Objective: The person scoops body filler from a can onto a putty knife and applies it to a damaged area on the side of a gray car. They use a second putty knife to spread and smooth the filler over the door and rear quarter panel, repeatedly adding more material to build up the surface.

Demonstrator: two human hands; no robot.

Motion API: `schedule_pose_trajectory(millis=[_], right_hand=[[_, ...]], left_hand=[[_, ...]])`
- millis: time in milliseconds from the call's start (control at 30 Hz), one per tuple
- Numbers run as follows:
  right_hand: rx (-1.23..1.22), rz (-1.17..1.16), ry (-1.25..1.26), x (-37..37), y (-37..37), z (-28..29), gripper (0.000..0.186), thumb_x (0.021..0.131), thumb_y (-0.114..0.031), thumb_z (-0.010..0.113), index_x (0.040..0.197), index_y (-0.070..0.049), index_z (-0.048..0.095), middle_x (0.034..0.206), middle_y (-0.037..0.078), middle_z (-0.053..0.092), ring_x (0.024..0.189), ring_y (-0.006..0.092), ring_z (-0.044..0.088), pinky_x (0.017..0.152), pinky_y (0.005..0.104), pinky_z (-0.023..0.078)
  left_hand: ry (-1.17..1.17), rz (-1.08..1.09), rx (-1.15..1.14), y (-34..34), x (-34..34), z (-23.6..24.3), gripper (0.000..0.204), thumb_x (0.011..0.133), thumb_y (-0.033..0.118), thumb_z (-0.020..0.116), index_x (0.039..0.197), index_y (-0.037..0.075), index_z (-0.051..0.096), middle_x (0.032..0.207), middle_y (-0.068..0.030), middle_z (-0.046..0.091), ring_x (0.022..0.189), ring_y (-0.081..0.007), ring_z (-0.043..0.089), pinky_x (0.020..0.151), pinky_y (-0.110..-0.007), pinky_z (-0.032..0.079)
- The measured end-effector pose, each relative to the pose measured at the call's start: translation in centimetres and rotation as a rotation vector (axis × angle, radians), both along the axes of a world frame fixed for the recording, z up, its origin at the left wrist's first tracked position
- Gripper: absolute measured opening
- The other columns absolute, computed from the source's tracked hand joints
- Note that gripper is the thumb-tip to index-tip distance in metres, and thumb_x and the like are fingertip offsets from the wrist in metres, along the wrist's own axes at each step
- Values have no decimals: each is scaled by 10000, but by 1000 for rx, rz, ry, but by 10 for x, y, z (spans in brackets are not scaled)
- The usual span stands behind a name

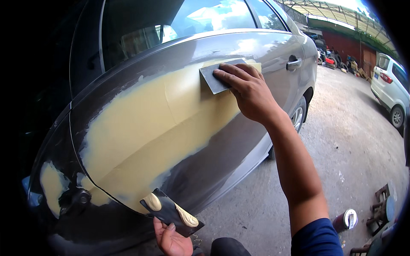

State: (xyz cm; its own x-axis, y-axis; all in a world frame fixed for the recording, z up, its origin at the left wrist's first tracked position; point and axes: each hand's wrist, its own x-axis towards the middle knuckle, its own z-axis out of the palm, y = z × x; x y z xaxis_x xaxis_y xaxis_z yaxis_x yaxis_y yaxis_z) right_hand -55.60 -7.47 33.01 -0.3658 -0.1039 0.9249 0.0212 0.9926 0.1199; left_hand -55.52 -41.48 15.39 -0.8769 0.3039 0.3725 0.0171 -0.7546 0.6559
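Note:
A broad coat of cream-coloured body filler (132, 123) covers much of the grey car door (222, 145). My right hand (250, 87) is closed on a flat grey spreader (215, 81), its blade laid against the upper right part of the filler. Low in the view, my left hand (173, 239) grips the edge of a dark rectangular plate (171, 213), thumb on top. Two dollops of cream filler (186, 216) sit on that plate, which is tilted and close to the door's lower edge. The spreader's far edge is partly hidden by my right fingers.
The door handle (294, 64) lies right of the filler. A smaller filler patch (52, 183) marks the neighbouring dark panel. On the concrete ground (333, 141) at right stand a can (345, 220) and a small stool (381, 211). A white van (390, 85) is parked beyond.

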Motion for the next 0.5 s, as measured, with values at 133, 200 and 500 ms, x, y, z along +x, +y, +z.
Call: schedule_pose_trajectory(millis=[133,200,500], right_hand=[[-8,-10,-30,6,-12,-26,486,880,-27,550,1324,-221,586,1396,16,531,1295,276,448,1140,471,282],[-4,-23,-32,7,-16,-38,511,862,-17,555,1327,-227,584,1400,15,526,1301,276,442,1149,479,267],[35,-51,-9,10,-14,-88,543,816,-18,594,1304,-255,604,1388,-9,546,1277,243,475,1153,468,258]], left_hand=[[-9,5,-17,-1,-1,-3,591,801,20,454,1389,-24,412,1334,-135,543,1246,-246,508,1097,-391,366],[-6,1,-28,-2,-2,-5,591,800,21,456,1388,-22,415,1331,-134,545,1244,-246,510,1094,-391,369],[-28,2,-45,8,3,-3,586,813,40,439,1394,-28,407,1337,-138,538,1245,-242,506,1090,-391,370]])
